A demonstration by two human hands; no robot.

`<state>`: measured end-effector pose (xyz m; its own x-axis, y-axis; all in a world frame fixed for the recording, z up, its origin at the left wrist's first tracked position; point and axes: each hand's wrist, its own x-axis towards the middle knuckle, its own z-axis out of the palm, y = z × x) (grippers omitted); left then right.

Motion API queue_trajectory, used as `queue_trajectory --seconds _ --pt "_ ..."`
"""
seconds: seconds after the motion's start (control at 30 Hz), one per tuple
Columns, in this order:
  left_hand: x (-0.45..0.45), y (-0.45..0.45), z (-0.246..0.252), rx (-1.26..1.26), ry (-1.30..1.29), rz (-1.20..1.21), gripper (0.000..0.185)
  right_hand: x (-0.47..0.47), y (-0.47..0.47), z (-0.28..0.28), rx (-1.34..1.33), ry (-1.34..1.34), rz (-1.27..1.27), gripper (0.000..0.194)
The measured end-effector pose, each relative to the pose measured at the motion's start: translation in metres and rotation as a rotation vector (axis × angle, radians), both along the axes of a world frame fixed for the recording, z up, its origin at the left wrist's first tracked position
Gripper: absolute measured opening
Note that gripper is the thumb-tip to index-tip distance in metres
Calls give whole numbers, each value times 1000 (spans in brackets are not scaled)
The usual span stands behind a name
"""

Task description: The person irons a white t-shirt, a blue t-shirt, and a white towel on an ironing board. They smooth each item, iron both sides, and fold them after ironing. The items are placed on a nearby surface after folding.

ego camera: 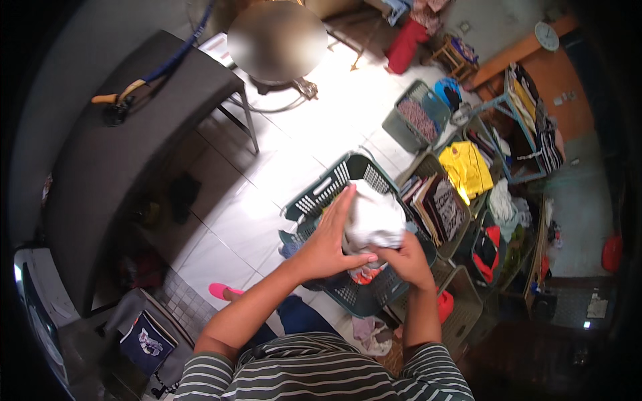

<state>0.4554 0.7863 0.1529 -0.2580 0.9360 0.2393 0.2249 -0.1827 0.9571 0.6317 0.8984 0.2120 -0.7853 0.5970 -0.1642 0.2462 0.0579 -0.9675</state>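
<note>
A bunched white cloth (377, 214), blurred by motion, is between my two hands above a dark green plastic laundry basket (328, 186). My right hand (409, 259) grips its lower right part. My left hand (326, 245) lies along its left side with the fingers extended and the thumb pointing towards my right hand; the palm side is partly hidden. Beneath the hands, an orange and white fabric (367, 274) shows in the basket. Blue fabric (290, 249) lies at the basket's left side.
Right of the basket, a crate holds upright folded clothes (439, 208); a folded yellow garment (466, 168) lies beyond. Another basket (414, 135) stands farther back. An ironing-board-like dark padded table (150, 130) is at left. An open crate (464, 306) with a red item stands near my right arm.
</note>
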Motion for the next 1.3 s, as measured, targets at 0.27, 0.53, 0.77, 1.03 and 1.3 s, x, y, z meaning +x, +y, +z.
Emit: queue_trajectory --seconds 0.27,0.53,0.77,1.03,1.3 --pt "-160 -95 138 137 41 98 32 -161 -45 173 245 254 390 18" --pt "-271 -275 229 336 -101 153 20 -313 -164 282 914 500 618 20" --pt "-323 -413 251 72 -10 367 33 -398 -252 306 675 536 623 29" --pt "-375 -584 175 -338 76 794 33 -479 -184 413 387 814 356 29" --pt "-426 -602 245 515 -402 730 29 -590 -232 383 1539 213 524 45"
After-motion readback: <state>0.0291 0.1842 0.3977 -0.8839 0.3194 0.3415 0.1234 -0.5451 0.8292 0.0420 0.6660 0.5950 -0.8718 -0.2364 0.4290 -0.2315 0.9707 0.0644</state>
